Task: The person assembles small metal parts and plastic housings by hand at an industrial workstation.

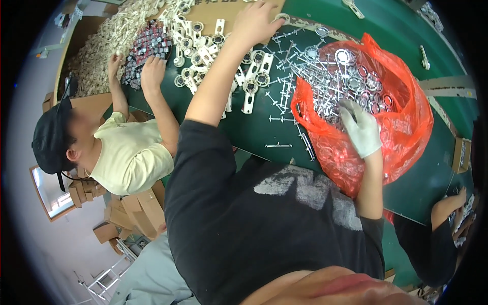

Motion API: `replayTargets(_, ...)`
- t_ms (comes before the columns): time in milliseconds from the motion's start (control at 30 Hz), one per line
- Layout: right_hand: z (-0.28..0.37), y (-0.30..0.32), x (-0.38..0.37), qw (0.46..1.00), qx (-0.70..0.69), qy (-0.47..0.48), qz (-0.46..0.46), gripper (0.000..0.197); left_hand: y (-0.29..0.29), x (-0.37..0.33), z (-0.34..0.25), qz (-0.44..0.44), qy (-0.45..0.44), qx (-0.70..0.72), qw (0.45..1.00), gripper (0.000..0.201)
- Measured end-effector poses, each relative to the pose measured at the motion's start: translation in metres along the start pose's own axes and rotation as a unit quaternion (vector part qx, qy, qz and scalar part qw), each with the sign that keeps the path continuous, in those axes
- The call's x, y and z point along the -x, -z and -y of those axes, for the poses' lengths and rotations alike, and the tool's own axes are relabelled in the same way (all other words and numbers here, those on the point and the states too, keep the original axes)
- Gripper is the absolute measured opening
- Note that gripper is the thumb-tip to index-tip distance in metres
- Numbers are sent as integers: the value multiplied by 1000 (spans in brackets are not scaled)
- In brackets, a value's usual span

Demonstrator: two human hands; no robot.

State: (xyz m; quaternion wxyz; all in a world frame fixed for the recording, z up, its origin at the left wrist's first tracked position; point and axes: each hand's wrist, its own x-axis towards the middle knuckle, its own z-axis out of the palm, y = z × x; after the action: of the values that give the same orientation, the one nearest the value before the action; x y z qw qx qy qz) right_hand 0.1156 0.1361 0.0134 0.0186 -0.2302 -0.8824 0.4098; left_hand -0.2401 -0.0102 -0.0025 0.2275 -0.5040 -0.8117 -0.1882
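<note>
My bare left hand (255, 21) is stretched out to the far edge of the green table. Its fingers are apart, next to a white part with a round end (282, 19); whether they touch it is hard to tell. My right hand (362, 129), in a pale glove, is inside an open red plastic bag (406, 147). Its fingers are bent together among shiny metal rods (325, 94) and rings, and what they pinch is hidden. Chrome rings (344, 57) lie in the bag's far part. Loose metal rods (281, 119) are scattered left of the bag.
White arm-shaped parts with round dark centres (250, 86) lie left of the rods, before a big pale heap (107, 56) and small dark-and-red pieces (150, 46). A person in a yellow shirt (134, 152) works at left, another person's arm (447, 208) at right. Beyond runs a green belt (386, 18).
</note>
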Motion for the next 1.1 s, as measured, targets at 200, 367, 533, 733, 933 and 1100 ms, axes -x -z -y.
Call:
replayTargets(200,1,0,-1,998,-52,-14,13,34,-36,-17,1,161,45,105,980,34)
replayTargets(367,0,-1,1,995,-91,7,-38,39,50,-35,-81,149,228,260,926,36)
replayTargets(533,13,-2,8,980,11,81,-179,56,48,22,-190,144,109,402,898,47)
replayTargets(733,17,13,-5,890,235,178,-348,49,46,28,-189,231,133,457,849,44)
replayTargets(933,2,0,6,985,74,51,-145,25,17,24,-161,218,130,508,823,23)
replayTargets(1100,-2,2,4,992,25,-4,-124,30,9,13,-116,203,128,169,956,38)
